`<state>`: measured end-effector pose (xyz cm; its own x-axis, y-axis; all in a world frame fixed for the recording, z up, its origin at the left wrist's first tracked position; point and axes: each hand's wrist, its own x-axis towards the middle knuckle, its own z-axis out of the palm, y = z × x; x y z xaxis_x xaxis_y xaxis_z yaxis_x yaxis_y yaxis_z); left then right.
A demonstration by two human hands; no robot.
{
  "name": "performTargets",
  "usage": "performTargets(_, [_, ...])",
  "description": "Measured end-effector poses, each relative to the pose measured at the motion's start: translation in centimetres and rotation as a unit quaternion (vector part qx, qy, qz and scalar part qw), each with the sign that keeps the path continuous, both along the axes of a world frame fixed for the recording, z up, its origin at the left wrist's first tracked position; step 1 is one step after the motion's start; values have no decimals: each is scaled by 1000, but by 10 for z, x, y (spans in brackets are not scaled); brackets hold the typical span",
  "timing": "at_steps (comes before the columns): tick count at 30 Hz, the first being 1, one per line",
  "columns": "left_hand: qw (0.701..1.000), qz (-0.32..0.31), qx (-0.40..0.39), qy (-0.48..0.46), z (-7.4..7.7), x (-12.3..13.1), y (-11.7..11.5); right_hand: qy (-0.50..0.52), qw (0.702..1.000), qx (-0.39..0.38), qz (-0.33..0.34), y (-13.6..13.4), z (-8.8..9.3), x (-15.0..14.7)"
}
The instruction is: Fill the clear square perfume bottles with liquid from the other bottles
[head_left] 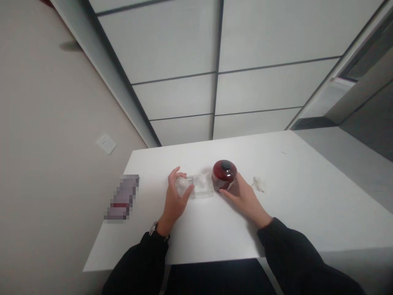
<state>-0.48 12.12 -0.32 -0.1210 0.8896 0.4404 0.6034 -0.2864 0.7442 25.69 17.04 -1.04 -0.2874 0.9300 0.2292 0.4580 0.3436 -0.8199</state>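
My left hand (177,196) curls round the left part of a pair of clear, box-like containers (204,192), its thumb in front and its fingers behind. A pale round knob or ball tops each part; what is inside cannot be made out. Directly to their right stands a dark red, rounded bottle (225,176) with a black cap, upright on the table. My right hand (242,194) grips this bottle from its right side, the thumb across its front and the other fingers mostly hidden behind. Bottle and containers sit side by side, touching or almost so.
Both hands are over a white table (215,233). A blurred-out, purplish flat object (123,196) lies near its left edge. Right of my right hand is a crumpled white scrap (259,184). White panelled doors (184,94) stand behind, and a wall socket (106,143) is at left.
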Motion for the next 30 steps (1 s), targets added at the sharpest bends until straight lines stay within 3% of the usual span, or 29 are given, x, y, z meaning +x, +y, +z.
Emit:
performTargets(8, [999, -14, -14, -25, 1, 2, -4, 8, 1000, -24, -12, -2, -7, -1])
performTargets(12, [999, -21, -19, -25, 1, 2, -6, -15, 994, 92, -65, -9, -1, 6])
performTargets(15, [999, -20, -17, -25, 0, 2, -5, -47, 967, 229, -97, -16, 25, 8])
performTargets(17, [999, -24, -12, -22, -1, 1, -5, -106, 945, 304, -52, -18, 52, 1])
performTargets(18, [999, -27, -10, -20, -2, 1, -5, -154, 932, 328, 4, -17, 66, -5])
performTargets(22, [999, -40, 0, -17, -2, -1, -3, -305, 877, 329, 170, -2, 109, -39])
performTargets(25, [999, -51, 9, -16, -3, -2, -1, -372, 844, 311, 228, 13, 120, -59])
performTargets(30, [998, -57, 16, -18, -8, -3, 0, -494, 769, 301, 273, 23, 121, -73])
